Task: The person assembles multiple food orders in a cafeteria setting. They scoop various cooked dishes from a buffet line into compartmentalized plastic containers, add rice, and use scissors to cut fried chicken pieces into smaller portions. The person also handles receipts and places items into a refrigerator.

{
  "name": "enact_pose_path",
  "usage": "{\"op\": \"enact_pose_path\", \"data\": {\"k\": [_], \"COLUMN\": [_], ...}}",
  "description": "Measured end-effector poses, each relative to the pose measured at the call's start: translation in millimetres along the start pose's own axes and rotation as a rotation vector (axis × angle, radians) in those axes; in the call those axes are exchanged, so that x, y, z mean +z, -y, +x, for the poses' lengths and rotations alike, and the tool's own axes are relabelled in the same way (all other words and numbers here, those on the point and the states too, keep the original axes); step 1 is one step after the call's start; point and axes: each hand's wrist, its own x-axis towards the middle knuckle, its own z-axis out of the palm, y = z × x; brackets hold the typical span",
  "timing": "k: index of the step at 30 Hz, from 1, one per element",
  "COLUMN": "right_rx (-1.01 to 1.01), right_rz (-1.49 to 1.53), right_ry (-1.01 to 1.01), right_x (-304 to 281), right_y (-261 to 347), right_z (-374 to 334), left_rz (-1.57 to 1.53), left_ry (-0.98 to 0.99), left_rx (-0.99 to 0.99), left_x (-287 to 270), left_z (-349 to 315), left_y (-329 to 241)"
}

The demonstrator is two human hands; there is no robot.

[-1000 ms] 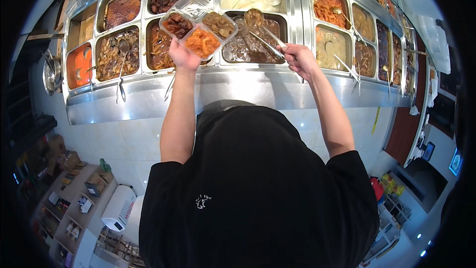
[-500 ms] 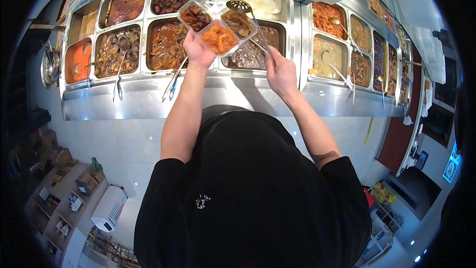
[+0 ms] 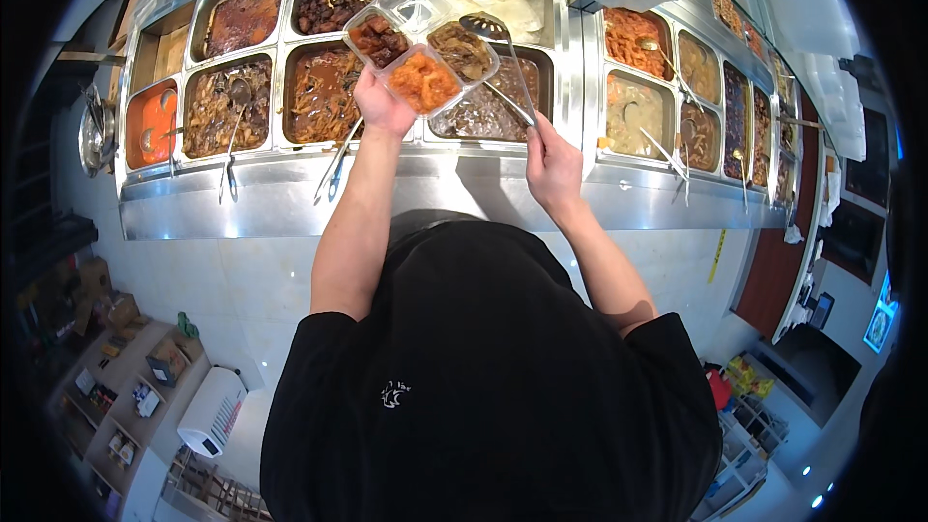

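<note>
Slotted ladle (image 3: pixel 486 27) shifts over to the clear divided container (image 3: pixel 414 6)

Compared with one second ago, the ladle is no longer above the open part of the brown-sauce pan (image 3: pixel 544 77); its perforated bowl now overlaps, in this view, the right corner of the container, beside the brown food (image 3: pixel 460 54) in the right compartment; the container also sits farther to the right, above more of this pan. In the earlier frame the bowl looks loaded with something brown; now its holes show plainly, so I judge that most of the load is off; that compartment, however, held brown food already then, and whether the bowl touches it I cannot tell.

Left hand (image 3: pixel 385 111) grasps the container at its near left side, with fingers partly hidden beneath; right hand (image 3: pixel 554 164) is clenched around the ladle's long handle; a second metal handle (image 3: pixel 509 102) rises from the pan toward this hand, and I cannot tell whether they touch; dark red-brown chunks (image 3: pixel 378 41) fill the left compartment, orange pieces (image 3: pixel 422 80) the near one, while the far one shows only clear plastic; for the work, this means three of four compartments bear food.
</note>
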Motion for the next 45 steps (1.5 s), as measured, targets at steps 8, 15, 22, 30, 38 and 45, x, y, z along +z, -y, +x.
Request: {"op": "enact_pose_path", "data": {"k": [8, 15, 22, 30, 38, 45], "right_rx": [-0.070, -0.078, 0.347, 0.362, 0.397, 0.664], "right_rz": [-0.072, -0.042, 0.129, -0.282, -0.191, -0.088], "right_ry": [0.038, 0.099, 0.075, 0.175, -0.113, -0.153], "right_x": [7, 5, 12, 122, 94, 30], "right_y": [-13, -10, -15, -120, -95, -118], "right_z": [-1, -21, -13, -70, -123, -248], "left_rz": [0.026, -0.011, 0.058, 0.168, 0.275, 0.434], "left_ry": [0.032, 0.035, -0.018, -0.052, -0.027, 0.091], "left_rx": [-0.029, -0.044, -0.005, -0.107, -0.355, -0.568], "left_x": [-1, 2, 5, 16, 44, 97], "left_z": [1, -4, -15, -34, -67, -111], "left_y": [-1, -7, -20, -33, -1, 92]}}
